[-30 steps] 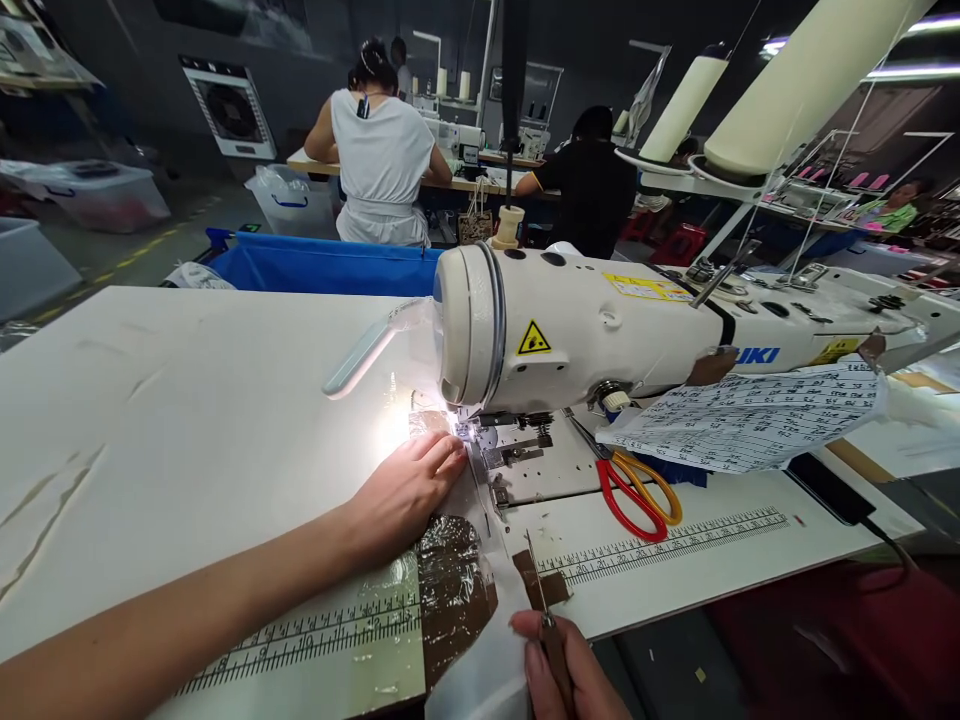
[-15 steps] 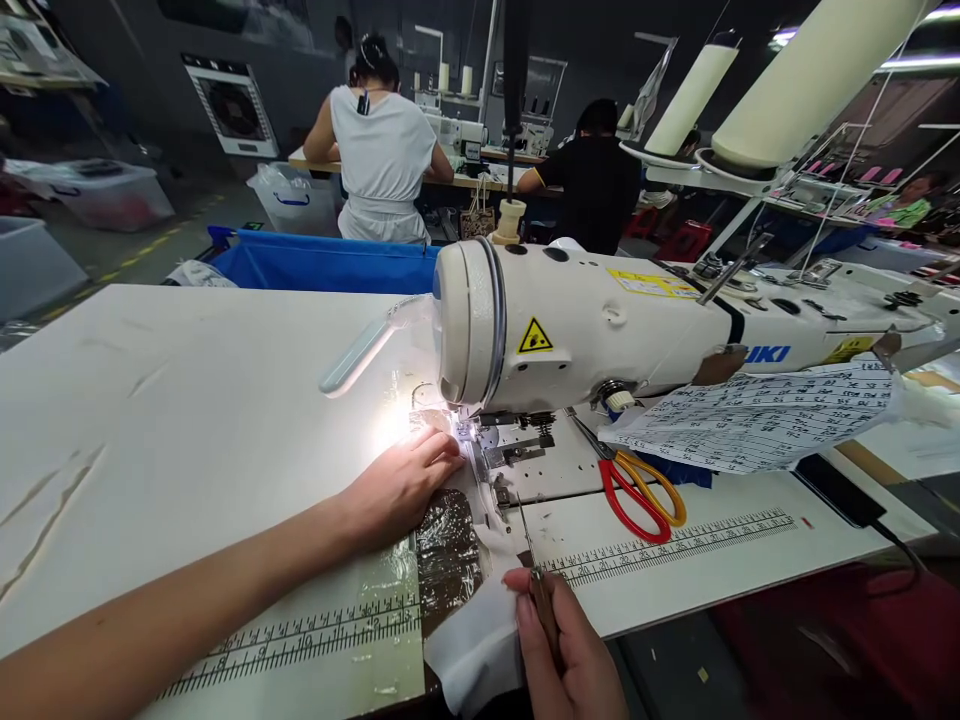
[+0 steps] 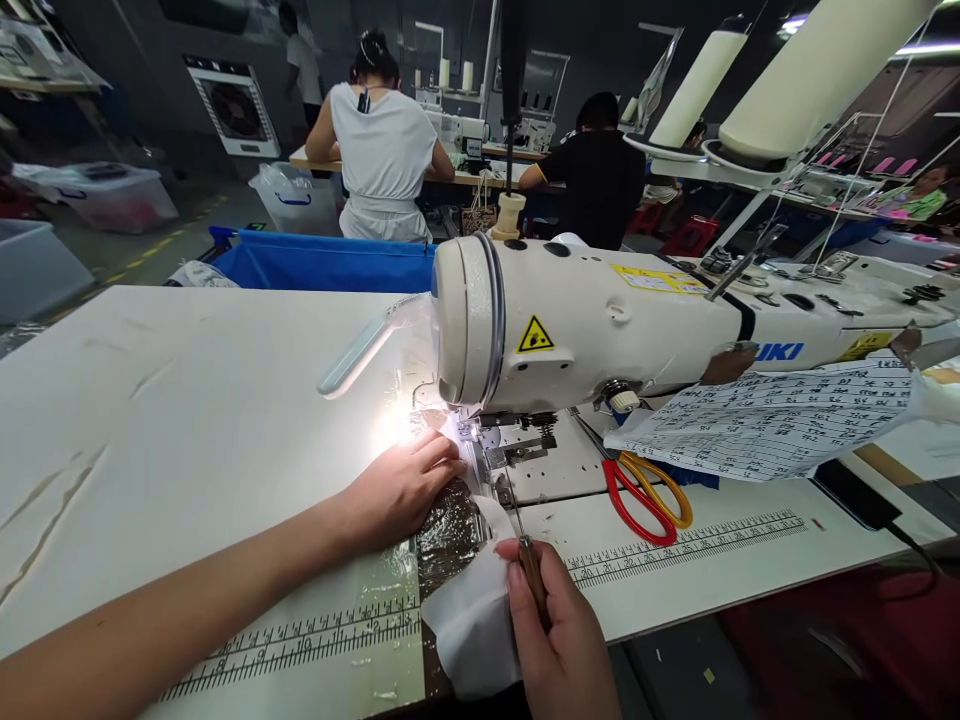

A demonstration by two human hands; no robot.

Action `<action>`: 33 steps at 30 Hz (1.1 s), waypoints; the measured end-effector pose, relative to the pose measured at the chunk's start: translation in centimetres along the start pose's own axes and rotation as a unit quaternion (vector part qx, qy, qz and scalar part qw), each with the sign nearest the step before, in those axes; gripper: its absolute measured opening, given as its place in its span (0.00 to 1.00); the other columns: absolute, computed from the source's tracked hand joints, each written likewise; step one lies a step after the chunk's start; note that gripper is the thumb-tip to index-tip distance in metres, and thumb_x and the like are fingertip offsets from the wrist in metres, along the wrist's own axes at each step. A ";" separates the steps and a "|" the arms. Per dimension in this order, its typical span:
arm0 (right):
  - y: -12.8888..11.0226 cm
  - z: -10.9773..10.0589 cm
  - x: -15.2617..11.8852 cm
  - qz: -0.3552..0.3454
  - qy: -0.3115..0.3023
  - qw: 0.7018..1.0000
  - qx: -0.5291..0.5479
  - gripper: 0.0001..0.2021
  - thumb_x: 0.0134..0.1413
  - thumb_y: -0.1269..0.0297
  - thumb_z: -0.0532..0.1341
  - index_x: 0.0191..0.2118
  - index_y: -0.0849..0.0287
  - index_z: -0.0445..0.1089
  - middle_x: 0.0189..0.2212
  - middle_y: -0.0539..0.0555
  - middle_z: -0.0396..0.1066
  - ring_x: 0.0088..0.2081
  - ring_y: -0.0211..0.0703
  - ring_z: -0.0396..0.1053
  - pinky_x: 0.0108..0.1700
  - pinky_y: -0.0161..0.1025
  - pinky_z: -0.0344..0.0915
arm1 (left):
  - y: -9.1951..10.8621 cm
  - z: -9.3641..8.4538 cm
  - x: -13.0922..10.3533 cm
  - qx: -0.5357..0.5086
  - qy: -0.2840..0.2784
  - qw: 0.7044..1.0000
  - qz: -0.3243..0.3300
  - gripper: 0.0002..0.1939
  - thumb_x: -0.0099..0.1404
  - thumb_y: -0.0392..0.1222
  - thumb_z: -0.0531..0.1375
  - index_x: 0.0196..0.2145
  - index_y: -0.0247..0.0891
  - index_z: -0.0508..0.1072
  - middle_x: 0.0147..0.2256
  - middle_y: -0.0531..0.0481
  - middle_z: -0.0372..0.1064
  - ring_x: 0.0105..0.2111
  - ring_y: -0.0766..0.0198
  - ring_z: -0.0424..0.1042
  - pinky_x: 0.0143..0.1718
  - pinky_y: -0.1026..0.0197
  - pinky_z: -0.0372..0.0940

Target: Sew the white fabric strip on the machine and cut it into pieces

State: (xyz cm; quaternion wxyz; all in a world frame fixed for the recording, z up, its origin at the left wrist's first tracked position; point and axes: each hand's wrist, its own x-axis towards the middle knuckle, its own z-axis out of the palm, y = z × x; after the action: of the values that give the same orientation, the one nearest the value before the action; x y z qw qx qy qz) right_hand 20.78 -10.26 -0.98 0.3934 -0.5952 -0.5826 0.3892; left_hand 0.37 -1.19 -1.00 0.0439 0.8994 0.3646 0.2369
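Observation:
My right hand [image 3: 561,635] is closed around the wooden handle of an awl [image 3: 533,578]. Its thin metal tip points up toward the presser foot area of a white sewing machine [image 3: 577,310]. A white piece of cloth [image 3: 474,625] runs from beside that hand up along the machine bed toward the needle. My left hand [image 3: 405,485] rests palm down at the lit needle area, fingers extended close to the presser foot; the cloth under the fingertips is mostly hidden. Below it lies a dark, plastic-covered strip [image 3: 450,540] of the bed.
Scissors [image 3: 645,500] with red and yellow handles lie right of the needle. A handwritten sheet [image 3: 765,420] hangs from the machine, a black phone [image 3: 855,495] beside it. Thread cones [image 3: 697,90] stand above. A blue bin [image 3: 322,262] is behind the table; people sit beyond.
My right hand has moved slightly up and left with the awl, its tip closer to the presser foot. The white cloth has shifted forward a little. My left hand has barely moved.

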 end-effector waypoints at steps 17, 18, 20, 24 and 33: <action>-0.6 0.6 2.0 -0.030 -0.023 0.999 -0.009 0.14 0.63 0.54 0.52 0.41 0.55 0.71 0.40 0.54 0.77 0.41 0.43 0.74 0.43 0.33 0.68 | 0.4 -0.1 0.2 0.080 -0.004 0.997 0.016 0.17 0.72 0.32 0.43 0.44 0.31 0.71 0.38 0.40 0.67 0.39 0.58 0.68 0.36 0.55 0.70; -0.5 0.5 2.1 -0.033 -0.025 0.999 -0.014 0.14 0.63 0.54 0.52 0.41 0.55 0.71 0.41 0.55 0.77 0.41 0.44 0.74 0.43 0.33 0.68 | 0.4 -0.1 0.2 0.098 -0.010 0.995 0.011 0.18 0.72 0.32 0.42 0.44 0.30 0.71 0.38 0.40 0.67 0.38 0.58 0.68 0.35 0.55 0.70; -0.5 0.4 2.4 -0.042 -0.037 0.998 -0.027 0.15 0.63 0.54 0.52 0.42 0.56 0.72 0.41 0.56 0.77 0.42 0.44 0.75 0.43 0.33 0.69 | 0.4 -0.1 0.3 0.125 -0.021 0.992 0.000 0.18 0.72 0.32 0.42 0.44 0.30 0.71 0.38 0.40 0.67 0.38 0.58 0.67 0.35 0.56 0.70; -0.4 0.2 2.7 -0.056 -0.051 0.996 -0.050 0.16 0.62 0.53 0.53 0.42 0.57 0.73 0.40 0.58 0.78 0.40 0.47 0.76 0.41 0.35 0.72 | 0.3 0.0 0.6 0.152 -0.036 0.988 -0.019 0.19 0.72 0.33 0.41 0.43 0.30 0.71 0.39 0.39 0.67 0.37 0.57 0.66 0.34 0.55 0.68; 1.0 0.4 2.1 -0.057 0.001 0.994 -0.095 0.21 0.60 0.46 0.57 0.46 0.55 0.75 0.43 0.54 0.78 0.44 0.50 0.76 0.40 0.34 0.73 | 0.7 0.9 0.6 0.136 -0.043 0.989 -0.043 0.16 0.69 0.34 0.48 0.31 0.31 0.73 0.35 0.42 0.66 0.34 0.58 0.64 0.32 0.56 0.63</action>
State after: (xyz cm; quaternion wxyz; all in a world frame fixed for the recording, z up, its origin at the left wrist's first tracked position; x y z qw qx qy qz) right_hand 20.88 -8.19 -2.09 0.3574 -0.5963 -0.6492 0.3087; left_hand 1.62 -1.18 -1.40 -0.0533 0.8898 0.4299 0.1436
